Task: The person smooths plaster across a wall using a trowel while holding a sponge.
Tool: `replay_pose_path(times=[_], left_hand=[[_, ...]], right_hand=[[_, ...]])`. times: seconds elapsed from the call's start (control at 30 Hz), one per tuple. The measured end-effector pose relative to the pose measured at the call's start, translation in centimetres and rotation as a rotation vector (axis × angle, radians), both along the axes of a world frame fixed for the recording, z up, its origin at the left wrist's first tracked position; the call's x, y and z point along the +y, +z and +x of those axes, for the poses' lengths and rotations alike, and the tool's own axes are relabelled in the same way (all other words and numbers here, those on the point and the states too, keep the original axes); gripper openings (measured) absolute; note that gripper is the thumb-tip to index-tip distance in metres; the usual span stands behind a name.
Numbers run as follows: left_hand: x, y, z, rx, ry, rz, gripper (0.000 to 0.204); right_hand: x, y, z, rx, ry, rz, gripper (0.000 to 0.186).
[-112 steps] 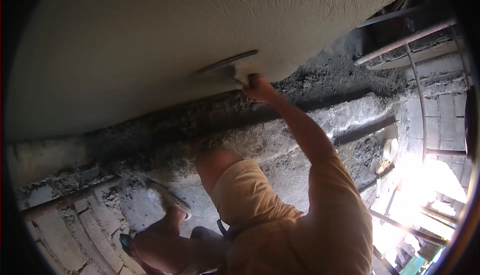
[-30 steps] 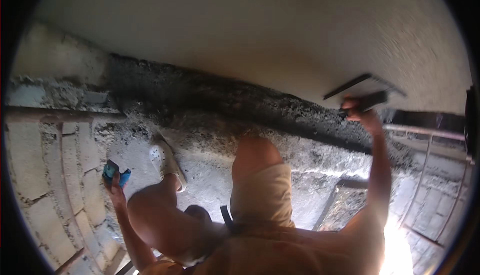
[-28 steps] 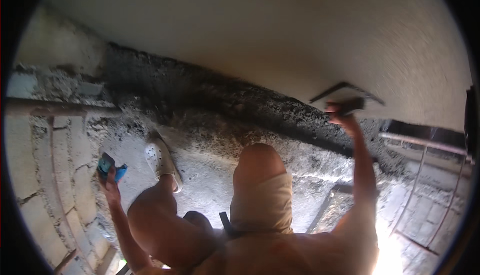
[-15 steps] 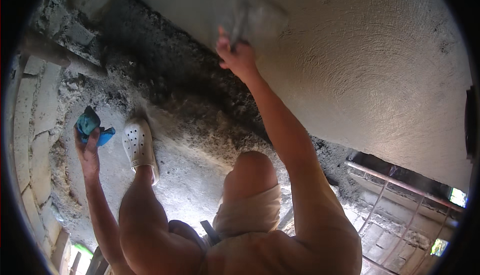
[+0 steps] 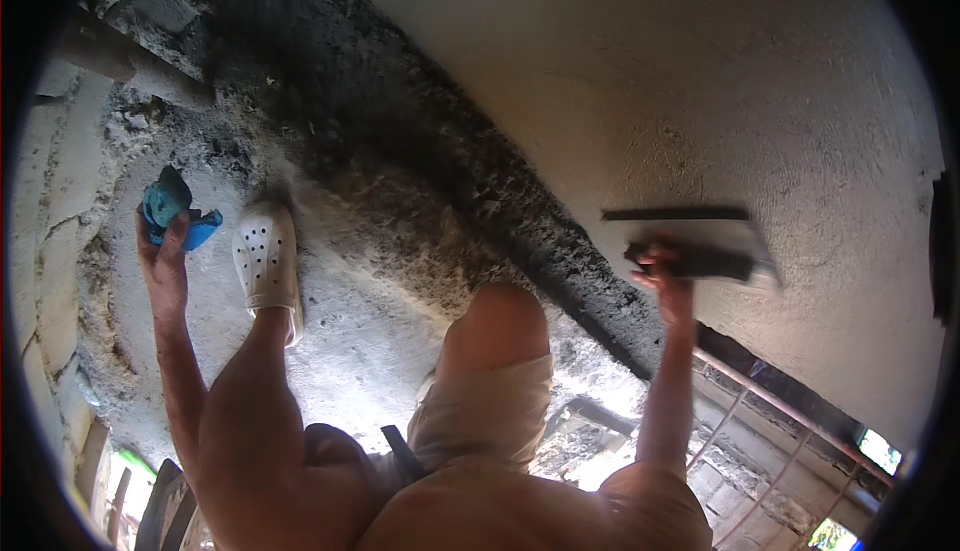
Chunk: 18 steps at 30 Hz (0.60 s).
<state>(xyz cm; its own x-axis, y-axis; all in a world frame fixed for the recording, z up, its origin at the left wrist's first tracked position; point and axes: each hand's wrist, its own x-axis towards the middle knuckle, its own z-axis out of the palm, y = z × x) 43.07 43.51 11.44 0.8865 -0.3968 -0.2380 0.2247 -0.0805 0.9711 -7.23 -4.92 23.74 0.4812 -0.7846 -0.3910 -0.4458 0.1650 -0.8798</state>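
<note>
My right hand [image 5: 664, 276] is closed round the dark handle of a plastering trowel [image 5: 728, 235]. The trowel's flat blade is against or just over the smooth grey plastered surface [image 5: 800, 121], near its lower edge; motion blurs it a little. At the left, my left hand [image 5: 163, 263] grips a crumpled teal and blue cloth-like bundle [image 5: 168, 201], whose exact kind I cannot make out. That hand is beside my foot in a white clog [image 5: 266, 256], away from the plaster.
A dark rough strip [image 5: 470, 166] runs along the plaster's edge. Rough pale floor [image 5: 350, 321] lies under my legs. There is a pipe or pole [image 5: 150, 66] at upper left, a block wall [image 5: 60, 251] at left, and a metal bar frame [image 5: 760, 391] at lower right.
My right hand and the trowel have swept from the upper middle down and right across the plaster. The left hand, with its bundle, sits slightly higher and further left in view.
</note>
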Motion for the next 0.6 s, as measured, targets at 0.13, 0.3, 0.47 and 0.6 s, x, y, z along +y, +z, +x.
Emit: replay_pose_path(times=[0.13, 0.3, 0.47, 0.6], left_hand=[[-0.8, 0.2, 0.2, 0.008, 0.007, -0.024, 0.057], [-0.2, -1.1, 0.6, 0.077, -0.065, -0.006, 0.064], [-0.7, -0.9, -0.4, 0.056, -0.033, -0.031, 0.062], [-0.3, -1.5, -1.0, 0.073, -0.013, -0.032, 0.062]], right_hand=[[0.9, -11.4, 4.3, 0.086, 0.040, 0.058, 0.045], [2.7, -15.3, 21.9, 0.029, 0.141, -0.037, 0.038], [5.0, -7.6, 31.9, -0.303, 0.154, -0.081, 0.027], [4.3, 0.8, 24.7, -0.446, 0.181, -0.211, 0.020]])
